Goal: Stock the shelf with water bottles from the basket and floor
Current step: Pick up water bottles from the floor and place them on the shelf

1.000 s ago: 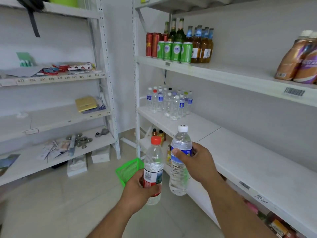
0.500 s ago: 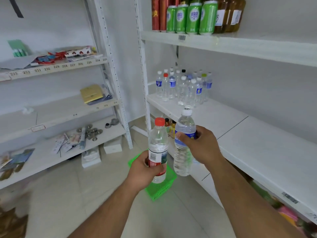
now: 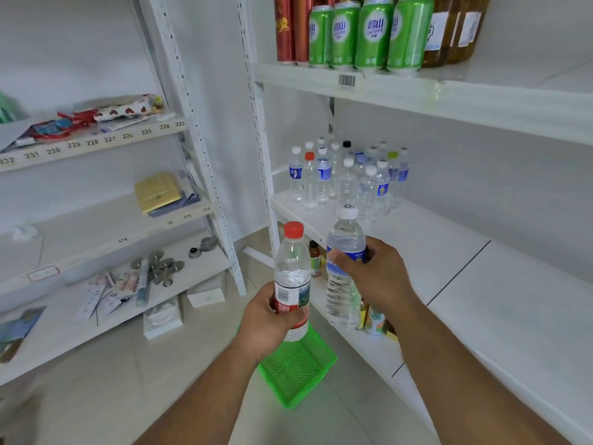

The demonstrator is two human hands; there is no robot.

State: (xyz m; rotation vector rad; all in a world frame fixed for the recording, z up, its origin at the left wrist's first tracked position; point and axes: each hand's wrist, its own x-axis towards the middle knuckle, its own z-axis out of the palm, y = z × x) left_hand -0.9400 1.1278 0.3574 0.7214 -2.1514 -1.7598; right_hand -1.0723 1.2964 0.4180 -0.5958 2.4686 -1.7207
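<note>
Beside shelf edge (image 3: 308, 220): hands w/ 2 bottles (image 3: 292, 277)

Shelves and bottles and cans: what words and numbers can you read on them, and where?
"232 231 230 229 228 227 226 225 224 223": white upper-left shelf edge.
"374", "375", "378": white lower-left shelf edges.
"LAOSHAN" under Chinese characters: tall green drink cans.
Barcode sticker on white can shelf: digits too small.
Red-capped clear bottle and white-capped blue-label bottle: label print blurred.
</note>
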